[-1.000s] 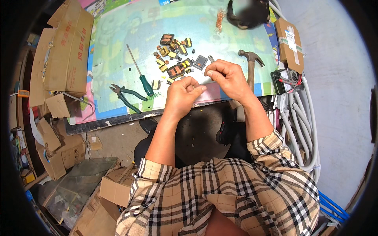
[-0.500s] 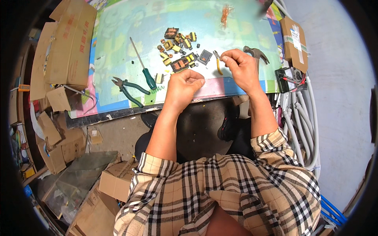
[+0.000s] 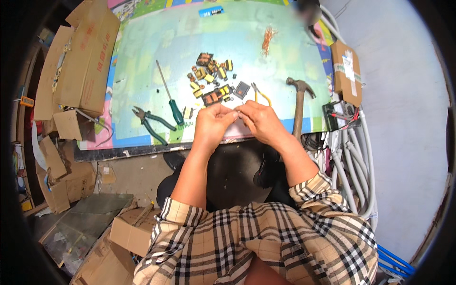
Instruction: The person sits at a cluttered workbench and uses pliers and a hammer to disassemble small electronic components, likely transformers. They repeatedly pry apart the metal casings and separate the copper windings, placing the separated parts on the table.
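Note:
My left hand (image 3: 212, 124) and my right hand (image 3: 262, 122) meet fingertip to fingertip over the table's near edge. Both are closed in a pinch; whatever lies between the fingers is too small to make out. Just beyond them are a coil block with copper windings (image 3: 216, 96), a dark square part (image 3: 242, 90) and small yellow-handled pliers (image 3: 261, 94). A heap of small yellow and black transformer parts (image 3: 209, 73) lies farther back. Left of my hands rest a green-handled screwdriver (image 3: 175, 112) and green-handled pliers (image 3: 154, 124). A hammer (image 3: 299, 107) lies to the right.
A tangle of copper wire (image 3: 267, 40) and a blue packet (image 3: 211, 11) lie toward the back of the covered table (image 3: 147, 42). Cardboard boxes (image 3: 90, 57) stand at the left. A smaller carton (image 3: 347, 71), a meter with leads (image 3: 341, 115) and grey conduit (image 3: 363, 166) are at the right.
My right hand has come left and down to meet my left hand at the fingertips. The view has shifted, showing more of the table's far side.

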`<state>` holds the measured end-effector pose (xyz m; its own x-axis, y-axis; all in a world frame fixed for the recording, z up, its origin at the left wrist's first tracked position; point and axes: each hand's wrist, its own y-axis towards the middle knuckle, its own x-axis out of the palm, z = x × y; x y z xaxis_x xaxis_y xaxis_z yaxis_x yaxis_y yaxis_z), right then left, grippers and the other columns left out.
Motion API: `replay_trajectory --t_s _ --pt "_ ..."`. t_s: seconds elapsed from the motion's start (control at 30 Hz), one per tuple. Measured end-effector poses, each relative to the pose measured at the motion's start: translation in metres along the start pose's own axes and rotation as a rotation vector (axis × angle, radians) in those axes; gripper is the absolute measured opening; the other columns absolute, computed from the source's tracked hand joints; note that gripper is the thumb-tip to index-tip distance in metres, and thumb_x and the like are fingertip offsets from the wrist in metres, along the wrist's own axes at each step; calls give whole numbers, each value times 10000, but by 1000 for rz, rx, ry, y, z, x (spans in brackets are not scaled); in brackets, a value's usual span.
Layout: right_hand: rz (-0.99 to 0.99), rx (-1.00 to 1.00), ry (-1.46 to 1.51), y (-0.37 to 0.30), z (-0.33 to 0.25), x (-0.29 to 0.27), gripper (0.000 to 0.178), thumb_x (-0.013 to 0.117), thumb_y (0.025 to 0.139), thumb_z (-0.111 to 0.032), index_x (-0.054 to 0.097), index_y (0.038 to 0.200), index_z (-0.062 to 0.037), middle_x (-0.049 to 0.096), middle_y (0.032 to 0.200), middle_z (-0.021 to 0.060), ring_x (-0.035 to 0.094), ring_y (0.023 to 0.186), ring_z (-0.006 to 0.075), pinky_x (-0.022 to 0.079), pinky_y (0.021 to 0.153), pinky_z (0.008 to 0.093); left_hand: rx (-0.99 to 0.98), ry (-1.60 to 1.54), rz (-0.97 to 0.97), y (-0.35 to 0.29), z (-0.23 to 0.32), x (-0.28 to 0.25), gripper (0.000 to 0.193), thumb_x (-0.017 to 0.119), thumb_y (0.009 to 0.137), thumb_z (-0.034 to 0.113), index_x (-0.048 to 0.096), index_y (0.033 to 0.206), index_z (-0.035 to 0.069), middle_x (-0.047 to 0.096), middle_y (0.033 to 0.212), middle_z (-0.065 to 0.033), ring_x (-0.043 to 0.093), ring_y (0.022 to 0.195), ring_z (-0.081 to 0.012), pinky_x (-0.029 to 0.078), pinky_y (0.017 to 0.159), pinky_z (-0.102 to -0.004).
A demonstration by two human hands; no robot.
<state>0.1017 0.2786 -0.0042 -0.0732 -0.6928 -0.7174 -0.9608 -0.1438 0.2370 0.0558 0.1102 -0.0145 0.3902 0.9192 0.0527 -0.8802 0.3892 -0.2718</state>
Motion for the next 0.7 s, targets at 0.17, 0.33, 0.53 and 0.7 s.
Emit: replay_trajectory --t_s 0.17,0.33,0.53,0.7 --pt "4 35 -30 4 -6 -10 77 634 855 -94 655 907 -42 604 798 145 621 752 365 506 670 423 60 40 -16 -3 4 3 80 703 816 -3 624 822 10 550 666 42 427 572 -24 331 516 -202" --pt "-39 51 -20 5 -11 -16 112 609 869 -108 670 909 -23 643 813 167 632 773 365 508 690 413 214 -86 123 -6 10 10 86 692 825 -10 610 814 15 522 649 59 403 556 -5 305 491 -198" --pt "-54 69 190 9 -20 -19 127 600 868 -103 678 911 -12 665 823 145 646 740 322 510 672 367 174 -164 156 -5 0 3 79 685 840 19 644 893 -22 618 770 12 493 652 -26 399 587 -199" --pt "75 151 90 8 -11 -28 110 595 870 -93 675 888 -19 669 838 143 652 765 317 505 710 369 58 11 -91 -10 10 1 50 698 832 34 664 838 -3 610 723 25 484 633 -21 386 562 -197"
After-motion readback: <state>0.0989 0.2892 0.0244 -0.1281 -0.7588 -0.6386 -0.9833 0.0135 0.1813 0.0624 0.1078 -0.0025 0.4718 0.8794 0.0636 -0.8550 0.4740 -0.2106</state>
